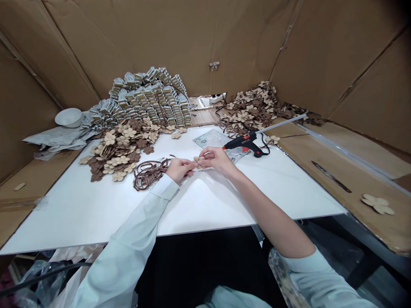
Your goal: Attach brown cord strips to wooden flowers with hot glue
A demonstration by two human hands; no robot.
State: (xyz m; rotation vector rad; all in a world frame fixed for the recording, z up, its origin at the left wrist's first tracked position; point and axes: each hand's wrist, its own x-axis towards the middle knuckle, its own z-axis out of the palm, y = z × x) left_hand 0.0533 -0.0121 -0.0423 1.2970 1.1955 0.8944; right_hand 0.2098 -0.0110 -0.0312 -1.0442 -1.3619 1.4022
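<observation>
Both hands meet above the middle of the white surface (115, 213), sleeves pale green. The fingers of the left hand (179, 169) and those of the right hand (217, 159) pinch a small beige flower (198, 166) between them, its petals partly hidden by the fingertips.

Just beside the left hand lies a loose coil of brown cord (147, 175). Beyond it, farther left, a mixed flower pile (125, 146) of beige and dark brown pieces spreads over the surface. Behind that rises a tall stack of small blocks (160, 100) with pale, greyish faces; any print on them is too small to read. A white bowl (69, 118) sits at its left, by some crumpled pale sheets (62, 138).

Past the right hand, a black glue gun (241, 142) with orange parts lies on its side, its nozzle toward the hands and a long translucent glue stick (282, 124) out of its back. Small markings on its body cannot be made out. Partly under it is a clear printed bag (209, 138), the print illegible. A second flower pile (252, 108), with brown cords among it, is heaped at the far right.

On the cardboard ledge (356, 177) at the right lie a narrow dark blade (331, 176) and, nearer the wearer, a pair of beige flowers (378, 204). Cardboard walls (183, 32) enclose the far side, with a small clip (214, 66) on one.
</observation>
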